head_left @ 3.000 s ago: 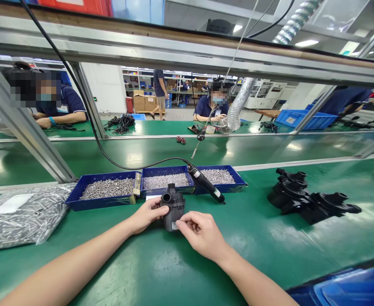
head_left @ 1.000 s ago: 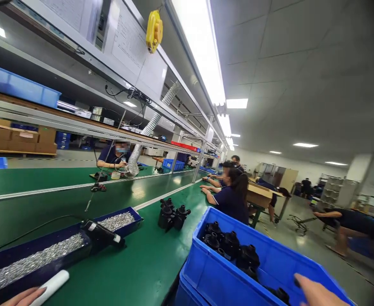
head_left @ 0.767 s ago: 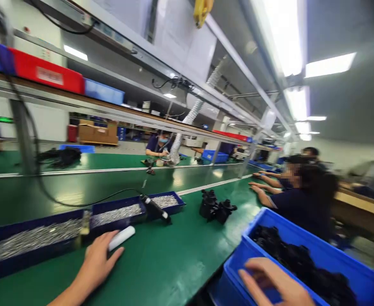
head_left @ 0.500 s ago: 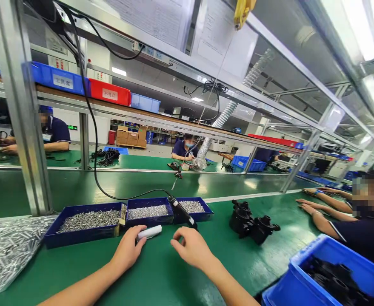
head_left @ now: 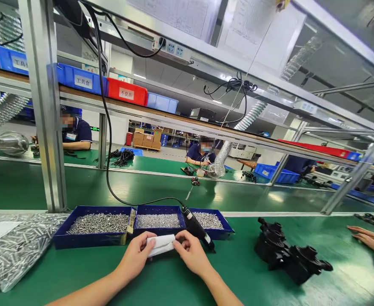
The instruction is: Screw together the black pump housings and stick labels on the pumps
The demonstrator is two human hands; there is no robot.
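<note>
Between my two hands is a folded white sheet, paper or cloth, with a lengthwise crease. My left hand pinches its left end with thumb and fingers. At the right end, my right hand grips it the same way. Just behind them lies a black electric screwdriver, slanted against a blue bin, its cable running up to the left. Three dark blue bins stand in a row: the left bin holds long screws, while the middle bin and the right bin hold small metal parts.
A clear bag of metal pins lies at the left. Black moulded housings stand on the green bench at the right. Another person's hands rest at the far right. A metal post and a shelf rise behind the bins.
My right hand has moved in and taken hold of the white sheet's right end. The sheet now shows broader, with its fold facing me. The view has swung right.
</note>
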